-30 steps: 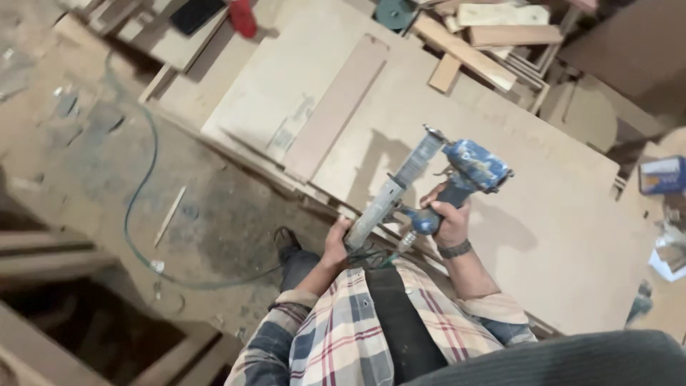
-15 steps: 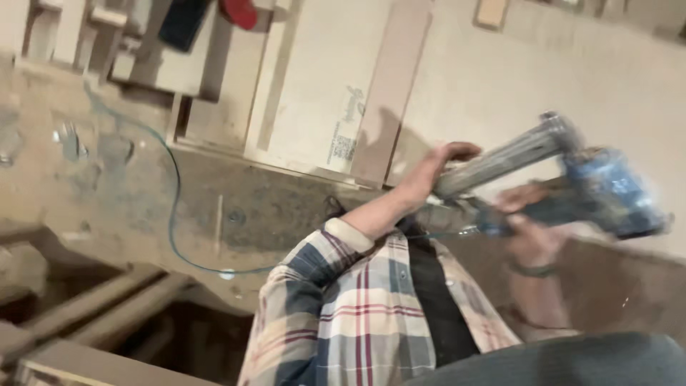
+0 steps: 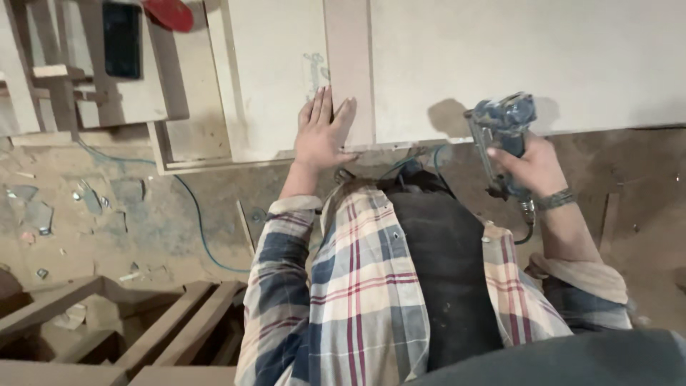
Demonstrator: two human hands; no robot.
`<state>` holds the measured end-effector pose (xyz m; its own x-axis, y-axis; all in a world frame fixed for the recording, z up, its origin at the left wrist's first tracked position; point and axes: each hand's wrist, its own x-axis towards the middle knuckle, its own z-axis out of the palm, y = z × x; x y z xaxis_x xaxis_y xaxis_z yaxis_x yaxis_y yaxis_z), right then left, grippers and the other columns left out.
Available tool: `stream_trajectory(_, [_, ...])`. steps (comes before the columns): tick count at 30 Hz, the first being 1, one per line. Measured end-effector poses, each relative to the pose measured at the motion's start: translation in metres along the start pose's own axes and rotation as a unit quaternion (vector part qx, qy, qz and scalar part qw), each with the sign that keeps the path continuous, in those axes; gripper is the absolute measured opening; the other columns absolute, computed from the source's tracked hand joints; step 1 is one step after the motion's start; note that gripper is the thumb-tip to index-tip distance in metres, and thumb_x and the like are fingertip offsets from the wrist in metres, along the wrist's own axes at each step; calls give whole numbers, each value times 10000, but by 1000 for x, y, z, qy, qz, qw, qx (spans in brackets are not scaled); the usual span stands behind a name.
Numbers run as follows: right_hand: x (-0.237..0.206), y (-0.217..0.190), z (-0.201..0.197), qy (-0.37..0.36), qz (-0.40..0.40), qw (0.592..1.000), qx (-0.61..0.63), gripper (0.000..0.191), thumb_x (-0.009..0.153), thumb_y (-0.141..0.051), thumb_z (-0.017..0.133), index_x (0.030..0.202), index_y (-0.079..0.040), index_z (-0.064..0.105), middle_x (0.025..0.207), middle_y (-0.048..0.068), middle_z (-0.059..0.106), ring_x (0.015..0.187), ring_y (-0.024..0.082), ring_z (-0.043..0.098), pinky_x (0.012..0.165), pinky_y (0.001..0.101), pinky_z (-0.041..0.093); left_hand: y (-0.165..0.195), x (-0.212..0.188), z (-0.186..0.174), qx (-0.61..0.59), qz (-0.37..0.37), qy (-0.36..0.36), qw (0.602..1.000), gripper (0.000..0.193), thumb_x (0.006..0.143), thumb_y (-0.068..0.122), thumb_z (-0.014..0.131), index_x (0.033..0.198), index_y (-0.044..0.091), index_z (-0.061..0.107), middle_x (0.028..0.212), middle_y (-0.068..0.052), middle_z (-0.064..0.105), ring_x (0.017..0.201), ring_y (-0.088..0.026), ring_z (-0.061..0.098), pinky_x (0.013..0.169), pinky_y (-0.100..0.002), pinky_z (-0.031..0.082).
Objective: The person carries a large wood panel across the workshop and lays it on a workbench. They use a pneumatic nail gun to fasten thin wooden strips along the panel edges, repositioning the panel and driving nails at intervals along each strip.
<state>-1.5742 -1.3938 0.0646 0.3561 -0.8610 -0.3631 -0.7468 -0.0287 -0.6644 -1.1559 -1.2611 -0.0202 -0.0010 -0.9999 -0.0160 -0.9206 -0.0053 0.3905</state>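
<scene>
carpentry workshop, large plywood sheets (image 3: 529, 57), wooden frames (image 3: 107, 314), offcuts, dusty floor (image 3: 107, 214), blue hose (image 3: 193, 221)

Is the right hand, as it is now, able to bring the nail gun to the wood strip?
Probably yes: the right hand holds the nail gun beside the strip, with only bare board between them.

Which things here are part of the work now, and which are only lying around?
In use:
- left hand, flat on the wooden strip
- right hand, gripping the blue nail gun
- pale board under the strip

Lying about:
- red object
- dark phone-like slab
- blue hose on the floor
</scene>
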Motion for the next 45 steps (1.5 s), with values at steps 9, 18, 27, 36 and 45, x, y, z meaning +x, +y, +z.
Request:
stream_trajectory(9, [24, -29, -8, -134, 65, 989, 18, 454, 1054, -371, 554, 798, -12, 662, 613, 64, 640, 571, 163, 602, 554, 347, 488, 7, 0, -2, 15, -22, 9, 1000, 1224, 534, 589, 862, 1592, 255, 347, 1648, -299, 228, 1546, -417, 201, 1230, -548, 177])
stream_trajectory(18, [43, -93, 57, -267, -19, 963, 12, 538, 1059, -385, 511, 713, 11, 624, 560, 59, 597, 506, 167, 583, 517, 348, 486, 12, -1, -17, 11, -31, 4, 999, 1258, 533, 595, 864, 1607, 242, 313, 1644, -293, 228, 1550, -405, 189, 1247, -552, 120])
stream_trajectory(27, [60, -116, 85, -293, -51, 953, -60, 490, 1033, -429, 530, 838, 7, 639, 594, 47, 608, 509, 157, 619, 512, 341, 521, 2, -6, -12, -5, -25, 40, 999, 1249, 536, 610, 853, 1607, 254, 319, 1643, -244, 280, 1555, -364, 216, 1260, -547, 131])
stream_trajectory(36, [62, -109, 85, -296, -61, 951, -67, 521, 1035, -449, 538, 832, 18, 645, 594, 56, 620, 521, 160, 633, 528, 334, 526, 2, -5, -11, -2, -34, 19, 999, 1257, 532, 572, 860, 1615, 275, 295, 1662, -234, 243, 1552, -359, 218, 1252, -536, 136])
stream_trajectory(45, [64, -113, 79, -292, -65, 952, -62, 518, 1027, -466, 538, 920, 25, 666, 589, 50, 625, 514, 156, 641, 527, 330, 533, 4, 0, -10, -1, -35, 18, 999, 1262, 535, 582, 852, 1620, 272, 287, 1661, -244, 244, 1558, -359, 211, 1260, -530, 138])
